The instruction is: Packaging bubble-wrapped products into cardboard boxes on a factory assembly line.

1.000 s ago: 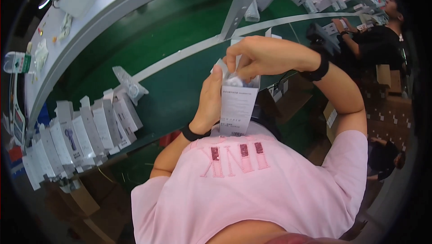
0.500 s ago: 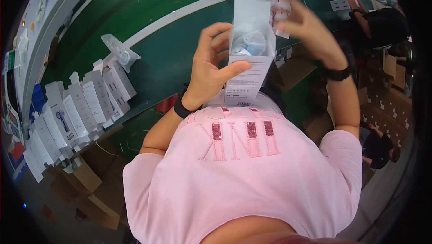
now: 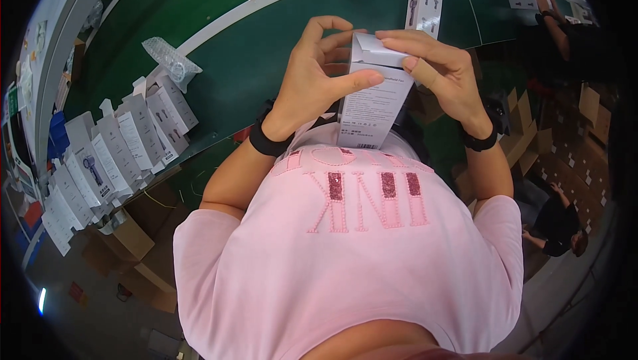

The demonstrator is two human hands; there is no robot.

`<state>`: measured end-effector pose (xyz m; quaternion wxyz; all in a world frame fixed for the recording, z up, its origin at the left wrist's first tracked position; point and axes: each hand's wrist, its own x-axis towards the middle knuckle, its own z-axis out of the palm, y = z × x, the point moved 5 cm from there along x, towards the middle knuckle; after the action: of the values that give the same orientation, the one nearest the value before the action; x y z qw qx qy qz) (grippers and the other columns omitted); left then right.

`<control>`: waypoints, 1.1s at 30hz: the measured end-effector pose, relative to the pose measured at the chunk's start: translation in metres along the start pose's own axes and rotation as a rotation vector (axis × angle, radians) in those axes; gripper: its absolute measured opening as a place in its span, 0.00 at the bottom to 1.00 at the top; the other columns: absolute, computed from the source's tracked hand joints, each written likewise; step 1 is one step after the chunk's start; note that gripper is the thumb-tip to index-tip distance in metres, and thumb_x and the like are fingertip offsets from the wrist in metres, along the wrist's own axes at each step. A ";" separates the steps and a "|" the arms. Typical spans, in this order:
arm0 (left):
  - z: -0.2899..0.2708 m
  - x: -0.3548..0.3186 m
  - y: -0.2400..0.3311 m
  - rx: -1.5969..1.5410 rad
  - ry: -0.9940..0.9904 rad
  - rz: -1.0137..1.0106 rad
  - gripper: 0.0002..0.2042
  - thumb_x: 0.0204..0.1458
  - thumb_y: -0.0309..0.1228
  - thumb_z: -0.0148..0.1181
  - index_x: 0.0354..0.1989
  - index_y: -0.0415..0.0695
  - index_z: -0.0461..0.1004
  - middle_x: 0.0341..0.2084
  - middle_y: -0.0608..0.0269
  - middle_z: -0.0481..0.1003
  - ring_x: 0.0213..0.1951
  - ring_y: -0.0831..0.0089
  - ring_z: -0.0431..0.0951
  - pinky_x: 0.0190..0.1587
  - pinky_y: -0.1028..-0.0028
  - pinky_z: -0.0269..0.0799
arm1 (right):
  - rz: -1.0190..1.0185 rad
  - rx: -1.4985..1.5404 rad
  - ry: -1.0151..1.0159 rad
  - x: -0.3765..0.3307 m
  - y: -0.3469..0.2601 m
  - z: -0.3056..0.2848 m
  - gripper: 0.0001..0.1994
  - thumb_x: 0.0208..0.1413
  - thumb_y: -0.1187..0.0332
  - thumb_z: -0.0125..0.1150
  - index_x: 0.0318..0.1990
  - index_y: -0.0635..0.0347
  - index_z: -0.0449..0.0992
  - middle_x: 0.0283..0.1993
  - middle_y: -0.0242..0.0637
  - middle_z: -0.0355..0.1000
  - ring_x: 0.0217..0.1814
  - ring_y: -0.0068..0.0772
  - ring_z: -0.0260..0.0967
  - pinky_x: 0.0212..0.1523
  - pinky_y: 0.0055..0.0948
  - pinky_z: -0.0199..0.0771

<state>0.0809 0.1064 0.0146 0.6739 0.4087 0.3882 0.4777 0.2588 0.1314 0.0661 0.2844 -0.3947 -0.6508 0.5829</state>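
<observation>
A tall white printed carton (image 3: 375,104) stands upright in front of my chest, its top flap folded over so its contents are hidden. My left hand (image 3: 312,81) grips the carton's left side, thumb across the front face and fingers curled at the far left edge. My right hand (image 3: 442,71) presses on the flap, with its fingers over the top and its thumb at the upper right corner. Just beyond it, another white carton (image 3: 425,6) with small printed pictures rests on the green table (image 3: 266,48).
A row of several white cartons (image 3: 113,154) lines the table's left edge, beside a clear bubble-wrap bag (image 3: 171,61). Brown cardboard boxes (image 3: 133,237) lie below on the left. Other people (image 3: 561,224) work at the right. A metal rail (image 3: 246,9) runs across the table.
My right hand has come from the carton at the back onto the held carton. The top flap, raised before with a pale blue wrapped item showing below it, is now folded down.
</observation>
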 end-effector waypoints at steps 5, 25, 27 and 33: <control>0.007 0.028 -0.010 0.028 -0.060 -0.007 0.28 0.40 0.31 0.74 0.48 0.40 0.65 0.45 0.51 0.74 0.42 0.69 0.77 0.44 0.72 0.75 | -0.168 -0.365 -0.077 0.009 -0.011 -0.011 0.15 0.56 0.74 0.54 0.50 0.61 0.76 0.55 0.47 0.71 0.58 0.42 0.67 0.58 0.34 0.64; 0.004 0.150 -0.066 0.238 0.060 -0.437 0.25 0.56 0.39 0.59 0.61 0.44 0.64 0.53 0.54 0.69 0.56 0.69 0.67 0.58 0.69 0.61 | 0.430 -0.075 1.095 -0.037 0.335 -0.433 0.29 0.51 0.59 0.66 0.57 0.66 0.69 0.51 0.40 0.72 0.48 0.31 0.70 0.48 0.28 0.71; 0.010 0.159 -0.092 0.286 0.070 -0.423 0.26 0.56 0.40 0.59 0.61 0.44 0.63 0.53 0.53 0.68 0.56 0.69 0.67 0.57 0.68 0.62 | 0.631 -0.693 1.219 -0.021 0.342 -0.443 0.34 0.49 0.61 0.66 0.61 0.69 0.63 0.58 0.51 0.67 0.53 0.41 0.68 0.55 0.33 0.66; -0.066 0.148 -0.091 0.758 0.373 -0.223 0.30 0.53 0.39 0.62 0.62 0.40 0.60 0.55 0.48 0.66 0.56 0.65 0.67 0.55 0.69 0.64 | -0.356 -0.592 0.613 0.182 0.126 -0.227 0.29 0.51 0.66 0.65 0.62 0.57 0.63 0.64 0.41 0.62 0.46 0.39 0.72 0.45 0.32 0.73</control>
<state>0.0864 0.2415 -0.1127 0.4421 0.4896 0.6928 0.2913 0.3748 0.4074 -0.0376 0.4343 -0.4954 -0.7328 0.1704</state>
